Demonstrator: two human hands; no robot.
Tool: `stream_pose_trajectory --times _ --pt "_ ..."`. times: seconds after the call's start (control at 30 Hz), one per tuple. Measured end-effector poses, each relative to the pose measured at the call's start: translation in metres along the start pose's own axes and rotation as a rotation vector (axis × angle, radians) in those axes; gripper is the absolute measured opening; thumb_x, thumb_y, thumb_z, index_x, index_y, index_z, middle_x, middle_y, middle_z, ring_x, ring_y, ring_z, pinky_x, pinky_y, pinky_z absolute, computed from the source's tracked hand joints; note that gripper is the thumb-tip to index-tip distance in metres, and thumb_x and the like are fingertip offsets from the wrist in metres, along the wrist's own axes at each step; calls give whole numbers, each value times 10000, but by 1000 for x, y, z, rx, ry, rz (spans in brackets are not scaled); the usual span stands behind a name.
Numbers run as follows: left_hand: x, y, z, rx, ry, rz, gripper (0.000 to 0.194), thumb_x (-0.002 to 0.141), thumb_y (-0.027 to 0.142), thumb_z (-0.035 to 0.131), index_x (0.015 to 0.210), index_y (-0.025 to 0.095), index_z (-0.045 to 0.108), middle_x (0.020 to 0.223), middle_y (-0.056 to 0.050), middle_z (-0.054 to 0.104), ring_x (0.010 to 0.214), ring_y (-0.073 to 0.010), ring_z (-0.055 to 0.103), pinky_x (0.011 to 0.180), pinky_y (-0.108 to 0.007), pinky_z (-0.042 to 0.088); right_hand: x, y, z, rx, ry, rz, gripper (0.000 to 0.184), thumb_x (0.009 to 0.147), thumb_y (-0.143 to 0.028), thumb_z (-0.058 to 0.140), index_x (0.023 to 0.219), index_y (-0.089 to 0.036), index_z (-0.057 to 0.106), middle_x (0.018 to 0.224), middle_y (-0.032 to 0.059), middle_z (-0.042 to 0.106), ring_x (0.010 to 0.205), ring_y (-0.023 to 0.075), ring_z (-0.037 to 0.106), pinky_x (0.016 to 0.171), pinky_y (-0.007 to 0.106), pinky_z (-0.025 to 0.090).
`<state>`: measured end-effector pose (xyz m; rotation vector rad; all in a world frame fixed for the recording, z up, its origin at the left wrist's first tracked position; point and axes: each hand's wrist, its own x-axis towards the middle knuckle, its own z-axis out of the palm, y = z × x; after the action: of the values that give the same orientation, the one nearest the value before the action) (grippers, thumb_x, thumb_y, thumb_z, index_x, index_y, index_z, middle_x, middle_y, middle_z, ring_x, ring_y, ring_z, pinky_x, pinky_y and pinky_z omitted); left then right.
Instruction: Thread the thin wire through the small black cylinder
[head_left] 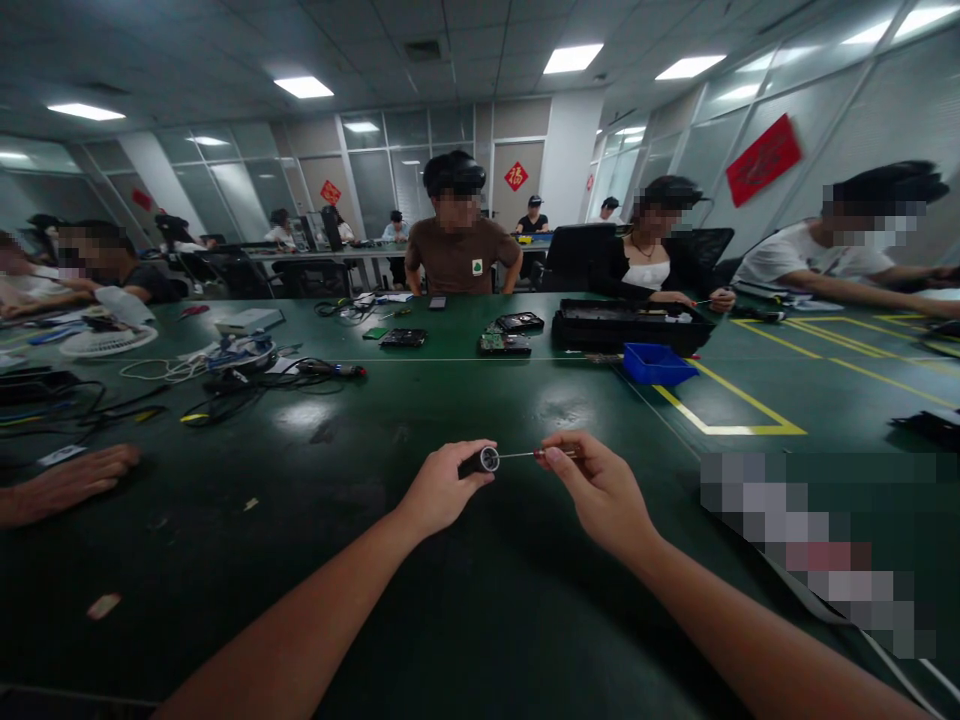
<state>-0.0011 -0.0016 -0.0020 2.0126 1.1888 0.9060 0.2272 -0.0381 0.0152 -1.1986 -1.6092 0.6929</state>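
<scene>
My left hand (442, 485) is closed around a short black cylinder (484, 460) with a round silver end facing right. My right hand (596, 490) pinches a thin screwdriver (534, 455) with a reddish handle, its metal shaft pointing left. The shaft's tip meets the cylinder's silver end. Both hands hover just above the dark green table (420, 420), near its middle front.
A blue tray (658, 363) and a black case (630, 325) lie behind to the right, by yellow floor-tape lines (739, 412). Circuit boards (504, 343) and tangled cables (225, 385) sit farther back. Another person's hand (71, 480) rests at the left. Several people sit around the table.
</scene>
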Motion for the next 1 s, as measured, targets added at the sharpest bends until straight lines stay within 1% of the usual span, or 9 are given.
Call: stream_pose_trajectory --times 0.1,0.23,0.37,0.47,0.63,0.8,0.87,0.9,1.0 --pt "1 0 0 27 14 1 438 854 178 703 1271 302 650 1285 -25 661 1209 -239 580 1095 -415 395 1 -2 0 -12 -8 3 253 939 -443 582 1026 -224 674 911 62 762 866 244 728 770 383 555" --pt "1 1 -1 78 10 21 439 851 149 705 1259 300 653 1225 -20 683 1153 -233 595 1038 -400 427 2 -7 0 -48 31 7 283 937 -467 574 987 -211 685 861 54 760 796 224 721 710 343 541" --pt "0 4 -1 132 -8 53 425 847 153 721 1243 296 660 1211 -15 688 1135 -237 587 1017 -408 421 2 -13 -2 -183 62 8 345 931 -512 571 867 -206 718 693 26 706 630 194 660 585 302 472" --pt "0 5 -2 140 -13 60 427 848 153 725 1245 294 657 1201 -15 690 1118 -233 590 1016 -410 413 3 -17 -3 -257 87 8 374 934 -526 559 852 -206 732 632 12 669 556 176 608 522 286 413" --pt "-1 5 -2 131 -2 71 428 861 170 716 1261 305 645 1202 -4 686 1120 -224 583 1012 -397 410 5 -16 -3 -299 127 31 407 940 -546 541 820 -203 724 598 2 647 507 160 559 489 276 373" --pt "-1 4 -2 146 -16 57 426 860 180 718 1261 303 646 1199 -5 687 1104 -229 583 1012 -412 408 5 -12 -4 -338 91 84 442 923 -586 548 754 -208 705 538 -6 611 462 161 538 462 285 363" --pt "-1 3 -2 155 -19 70 422 862 186 718 1262 299 645 1201 -9 688 1105 -231 582 1027 -424 401 5 -11 -4 -324 51 52 385 922 -546 572 788 -210 705 578 0 637 502 172 574 483 289 396" --pt "-1 2 -2 160 -22 76 422 863 188 716 1264 298 644 1201 -10 688 1105 -232 582 1033 -430 397 4 -11 -4 -302 25 13 330 928 -501 581 833 -211 704 641 9 672 561 181 612 522 293 433" --pt "-1 0 -2 179 -29 77 419 872 193 705 1270 304 638 1210 -13 685 1117 -236 579 1053 -455 385 3 -13 -3 -217 -53 -122 157 945 -334 563 960 -221 671 878 32 727 804 200 682 711 315 507"
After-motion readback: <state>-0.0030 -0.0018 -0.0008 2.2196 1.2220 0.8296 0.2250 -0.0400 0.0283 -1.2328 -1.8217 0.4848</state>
